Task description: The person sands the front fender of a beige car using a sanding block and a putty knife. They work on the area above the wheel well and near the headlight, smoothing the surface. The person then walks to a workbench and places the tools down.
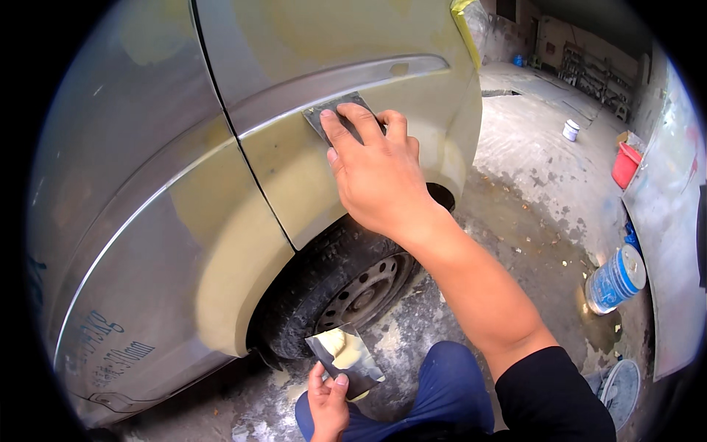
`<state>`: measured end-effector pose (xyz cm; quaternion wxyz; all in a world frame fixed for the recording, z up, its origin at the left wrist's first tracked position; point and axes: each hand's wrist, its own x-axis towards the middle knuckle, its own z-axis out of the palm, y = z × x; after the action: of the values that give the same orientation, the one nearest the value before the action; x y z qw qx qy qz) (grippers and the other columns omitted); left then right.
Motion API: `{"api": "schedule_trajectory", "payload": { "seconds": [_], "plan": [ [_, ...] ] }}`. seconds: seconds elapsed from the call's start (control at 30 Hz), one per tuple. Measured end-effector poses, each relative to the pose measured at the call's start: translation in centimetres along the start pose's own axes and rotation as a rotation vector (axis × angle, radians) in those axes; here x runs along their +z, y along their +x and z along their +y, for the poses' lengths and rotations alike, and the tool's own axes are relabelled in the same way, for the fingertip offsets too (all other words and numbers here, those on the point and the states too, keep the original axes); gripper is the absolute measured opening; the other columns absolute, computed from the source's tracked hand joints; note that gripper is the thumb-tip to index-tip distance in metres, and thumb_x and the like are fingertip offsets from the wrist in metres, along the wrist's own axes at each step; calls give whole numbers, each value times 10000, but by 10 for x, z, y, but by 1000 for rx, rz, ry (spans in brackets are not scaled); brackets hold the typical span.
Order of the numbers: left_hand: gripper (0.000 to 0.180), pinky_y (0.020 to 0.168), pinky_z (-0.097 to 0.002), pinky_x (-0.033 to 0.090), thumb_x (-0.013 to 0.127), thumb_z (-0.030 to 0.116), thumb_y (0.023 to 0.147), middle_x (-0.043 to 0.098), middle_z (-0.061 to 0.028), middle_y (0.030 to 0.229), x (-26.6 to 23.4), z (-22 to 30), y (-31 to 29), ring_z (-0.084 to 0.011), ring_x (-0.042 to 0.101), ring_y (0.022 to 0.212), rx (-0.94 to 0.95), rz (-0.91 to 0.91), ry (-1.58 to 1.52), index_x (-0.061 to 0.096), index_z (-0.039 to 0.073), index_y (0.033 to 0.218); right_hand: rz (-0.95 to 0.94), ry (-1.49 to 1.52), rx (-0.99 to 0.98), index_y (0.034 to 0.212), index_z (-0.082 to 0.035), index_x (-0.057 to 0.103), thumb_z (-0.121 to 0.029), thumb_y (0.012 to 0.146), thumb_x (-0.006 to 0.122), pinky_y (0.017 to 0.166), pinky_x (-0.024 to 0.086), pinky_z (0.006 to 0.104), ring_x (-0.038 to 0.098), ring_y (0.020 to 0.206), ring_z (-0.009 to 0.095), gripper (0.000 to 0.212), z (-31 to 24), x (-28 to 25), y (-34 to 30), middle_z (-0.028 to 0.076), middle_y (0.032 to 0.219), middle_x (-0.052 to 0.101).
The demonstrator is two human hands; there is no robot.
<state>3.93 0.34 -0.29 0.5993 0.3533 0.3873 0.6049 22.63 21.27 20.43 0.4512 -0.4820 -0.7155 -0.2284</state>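
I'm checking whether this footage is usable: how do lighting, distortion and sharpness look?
In the head view, fisheye distortion bows the lines of the vehicle and the corners are black; the floor at upper right is bright, the shelving behind it dim; the tyre is dark; the right hand and left hand show no obvious blur.

From close above and outside the wheel [362, 297], one head-worn fisheye looks down over both hands [387, 180].
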Motion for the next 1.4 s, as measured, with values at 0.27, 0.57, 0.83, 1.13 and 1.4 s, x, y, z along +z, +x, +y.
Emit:
{"api": "schedule_trajectory", "payload": {
  "seconds": [0.27, 0.57, 0.83, 1.13, 1.4],
  "plan": [
    [537, 1045, -389, 427, 564, 1, 928, 577, -185, 1297, -2, 1, 2, -248, 586, 1171, -2, 7, 8, 344, -14, 1418, -43, 17, -4, 1332, -79, 530, -172, 916, 547, 868, 408, 565, 390, 1173, 462, 427, 2, -10, -4, 99, 1395, 449],
    [545, 1042, -390, 429, 571, 11, 927, 583, -187, 1286, -4, -3, 5, -251, 587, 1171, 1, 17, -13, 339, -9, 1419, -78, 3, -36, 1336, -73, 519, -156, 921, 536, 861, 415, 569, 393, 1174, 474, 424, -1, 3, -13, 105, 1402, 440],
    [519, 1008, -357, 444, 538, -3, 955, 640, -199, 1197, 1, -4, 11, -226, 618, 1106, 26, 29, -34, 319, -25, 1425, -186, 6, -62, 1313, -66, 544, -163, 916, 544, 822, 430, 556, 436, 1122, 448, 409, 1, -10, -20, 99, 1359, 480],
    [542, 1026, -367, 438, 599, 20, 911, 596, -159, 1273, 9, 0, 15, -229, 597, 1152, 44, 18, -86, 369, 6, 1402, -281, 21, -81, 1272, -54, 574, -160, 908, 559, 755, 460, 522, 484, 1064, 406, 380, 4, -26, -31, 90, 1292, 530],
    [550, 1063, -377, 401, 559, -10, 933, 573, -196, 1306, 5, 6, 16, -254, 570, 1202, 138, 21, -138, 324, -4, 1431, -269, 11, -70, 1296, -67, 543, -156, 897, 594, 769, 452, 533, 461, 1088, 420, 412, 3, -28, -64, 92, 1331, 496]
  ]
}}
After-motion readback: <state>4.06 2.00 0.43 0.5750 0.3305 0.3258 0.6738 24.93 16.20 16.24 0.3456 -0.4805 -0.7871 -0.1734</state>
